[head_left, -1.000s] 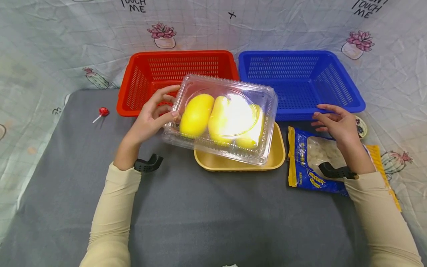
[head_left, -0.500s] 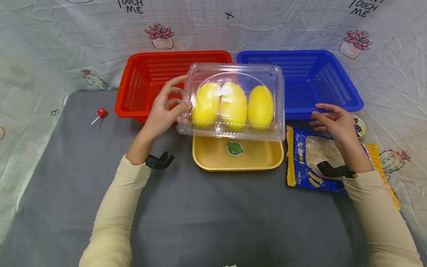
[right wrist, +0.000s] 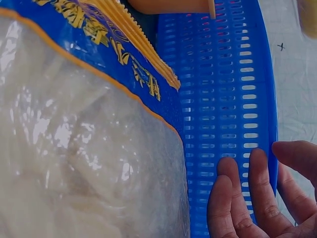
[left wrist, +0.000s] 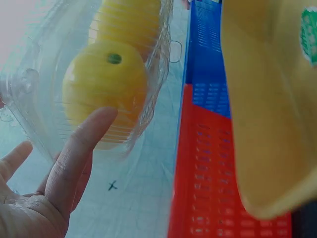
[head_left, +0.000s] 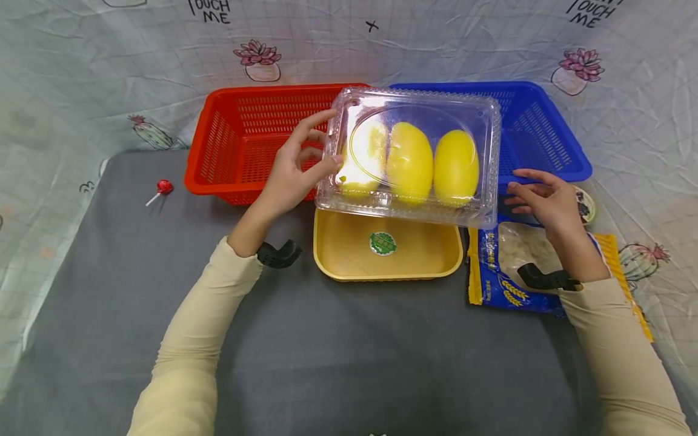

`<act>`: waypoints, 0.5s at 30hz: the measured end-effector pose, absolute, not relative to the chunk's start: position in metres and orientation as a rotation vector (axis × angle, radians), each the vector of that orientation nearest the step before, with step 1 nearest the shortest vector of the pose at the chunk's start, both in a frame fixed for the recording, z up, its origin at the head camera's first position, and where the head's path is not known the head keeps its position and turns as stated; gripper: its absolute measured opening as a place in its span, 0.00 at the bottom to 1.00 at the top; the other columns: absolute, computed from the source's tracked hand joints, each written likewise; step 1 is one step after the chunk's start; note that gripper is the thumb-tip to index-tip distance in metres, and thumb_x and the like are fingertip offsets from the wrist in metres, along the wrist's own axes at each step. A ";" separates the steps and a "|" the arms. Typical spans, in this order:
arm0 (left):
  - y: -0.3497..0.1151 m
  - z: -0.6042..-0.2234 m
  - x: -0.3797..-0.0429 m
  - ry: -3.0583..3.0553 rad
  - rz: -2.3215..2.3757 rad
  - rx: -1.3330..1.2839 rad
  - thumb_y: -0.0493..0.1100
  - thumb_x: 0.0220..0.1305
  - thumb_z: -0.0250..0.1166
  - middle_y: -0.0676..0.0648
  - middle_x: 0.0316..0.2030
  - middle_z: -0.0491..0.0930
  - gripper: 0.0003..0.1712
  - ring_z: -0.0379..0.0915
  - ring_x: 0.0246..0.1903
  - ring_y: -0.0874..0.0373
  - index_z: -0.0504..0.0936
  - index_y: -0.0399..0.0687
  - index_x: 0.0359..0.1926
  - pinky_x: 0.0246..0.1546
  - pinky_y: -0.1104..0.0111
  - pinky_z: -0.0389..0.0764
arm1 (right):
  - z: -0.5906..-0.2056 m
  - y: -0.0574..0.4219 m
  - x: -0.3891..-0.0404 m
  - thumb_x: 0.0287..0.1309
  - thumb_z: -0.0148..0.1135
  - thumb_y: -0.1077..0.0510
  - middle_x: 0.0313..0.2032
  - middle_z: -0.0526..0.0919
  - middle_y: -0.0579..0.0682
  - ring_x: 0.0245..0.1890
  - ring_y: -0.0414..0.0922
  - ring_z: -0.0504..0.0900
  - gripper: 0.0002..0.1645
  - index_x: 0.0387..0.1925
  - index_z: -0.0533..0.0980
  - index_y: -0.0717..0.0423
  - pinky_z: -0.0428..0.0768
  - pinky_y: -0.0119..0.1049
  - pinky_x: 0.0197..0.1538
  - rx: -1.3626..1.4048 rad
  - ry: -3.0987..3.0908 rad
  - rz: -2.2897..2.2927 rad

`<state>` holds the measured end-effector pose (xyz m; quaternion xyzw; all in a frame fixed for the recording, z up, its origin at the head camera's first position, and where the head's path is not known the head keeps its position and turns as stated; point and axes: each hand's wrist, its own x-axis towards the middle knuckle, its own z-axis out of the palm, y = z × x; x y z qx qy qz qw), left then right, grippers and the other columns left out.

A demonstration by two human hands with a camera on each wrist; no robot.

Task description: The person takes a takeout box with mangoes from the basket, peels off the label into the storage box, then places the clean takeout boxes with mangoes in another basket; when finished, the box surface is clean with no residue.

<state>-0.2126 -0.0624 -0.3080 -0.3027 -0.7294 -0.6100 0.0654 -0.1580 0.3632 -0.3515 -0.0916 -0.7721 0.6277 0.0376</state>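
In the head view my left hand (head_left: 297,166) grips the left end of a clear plastic clamshell box (head_left: 488,151), raised and tilted over the yellow tray (head_left: 382,266) and overlapping both baskets. Three yellow mangoes (head_left: 410,163) lie side by side inside it. The left wrist view shows a finger against the box wall, beside the nearest mango (left wrist: 104,89). My right hand (head_left: 551,203) rests with loosely bent fingers at the front right rim of the blue basket (head_left: 572,151). Below that hand lies a blue and yellow bag (head_left: 531,248) with a see-through window and pale contents.
A red basket (head_left: 218,139) stands left of the blue one, against the patterned cloth backdrop. A red lollipop (head_left: 164,186) lies at the left of the grey table (head_left: 327,363). A round tin-like item (head_left: 586,206) sits partly behind the right hand. The tray bears a green sticker (head_left: 383,243).
My left hand has carried the box of mangoes right and upward, from over the tray and red basket toward the blue basket, uncovering more of the tray. The right hand has stayed put.
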 end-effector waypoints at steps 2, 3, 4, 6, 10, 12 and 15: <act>-0.057 -0.307 -0.214 -2.195 -1.832 -0.917 0.38 0.61 0.63 0.43 0.56 0.70 0.35 0.68 0.48 0.56 0.65 0.45 0.69 0.47 0.66 0.77 | -0.351 0.363 -0.158 0.60 0.66 0.60 0.26 0.86 0.36 0.24 0.36 0.85 0.12 0.45 0.80 0.44 0.82 0.28 0.28 -0.280 -2.346 1.948; -0.055 -0.306 -0.215 -2.194 -1.835 -0.917 0.38 0.61 0.63 0.42 0.56 0.70 0.35 0.68 0.47 0.55 0.65 0.45 0.69 0.47 0.66 0.77 | -0.351 0.362 -0.158 0.59 0.66 0.60 0.26 0.86 0.37 0.23 0.36 0.85 0.12 0.44 0.80 0.44 0.82 0.28 0.27 -0.285 -2.324 1.969; -0.052 -0.305 -0.216 -2.198 -1.840 -0.913 0.38 0.61 0.63 0.42 0.55 0.70 0.35 0.69 0.46 0.54 0.65 0.45 0.69 0.47 0.65 0.78 | -0.351 0.362 -0.158 0.59 0.66 0.61 0.25 0.86 0.37 0.23 0.36 0.85 0.12 0.43 0.80 0.43 0.82 0.28 0.27 -0.294 -2.309 1.981; -0.046 -0.304 -0.217 -2.206 -1.853 -0.903 0.39 0.60 0.63 0.40 0.53 0.70 0.36 0.71 0.45 0.52 0.65 0.46 0.70 0.47 0.64 0.79 | -0.351 0.362 -0.158 0.59 0.65 0.63 0.25 0.85 0.37 0.22 0.34 0.83 0.12 0.41 0.80 0.41 0.81 0.26 0.26 -0.331 -2.292 1.983; -0.036 -0.300 -0.220 -2.206 -1.877 -0.909 0.41 0.60 0.63 0.40 0.51 0.70 0.37 0.74 0.42 0.48 0.64 0.45 0.70 0.46 0.62 0.81 | -0.352 0.363 -0.158 0.59 0.62 0.68 0.23 0.82 0.36 0.19 0.32 0.78 0.17 0.38 0.78 0.40 0.76 0.23 0.22 -0.393 -2.260 1.998; -0.031 -0.299 -0.221 -2.194 -1.885 -0.926 0.42 0.60 0.63 0.40 0.51 0.70 0.37 0.74 0.41 0.49 0.63 0.44 0.70 0.45 0.61 0.82 | -0.353 0.364 -0.158 0.57 0.60 0.71 0.23 0.81 0.36 0.19 0.31 0.76 0.20 0.36 0.77 0.40 0.74 0.22 0.21 -0.383 -2.227 2.023; -0.023 -0.298 -0.224 -2.203 -1.895 -0.922 0.41 0.60 0.64 0.40 0.52 0.70 0.37 0.75 0.42 0.49 0.63 0.45 0.70 0.45 0.62 0.82 | -0.354 0.365 -0.158 0.55 0.57 0.75 0.22 0.82 0.36 0.19 0.30 0.77 0.24 0.33 0.79 0.39 0.73 0.21 0.21 -0.313 -2.171 2.055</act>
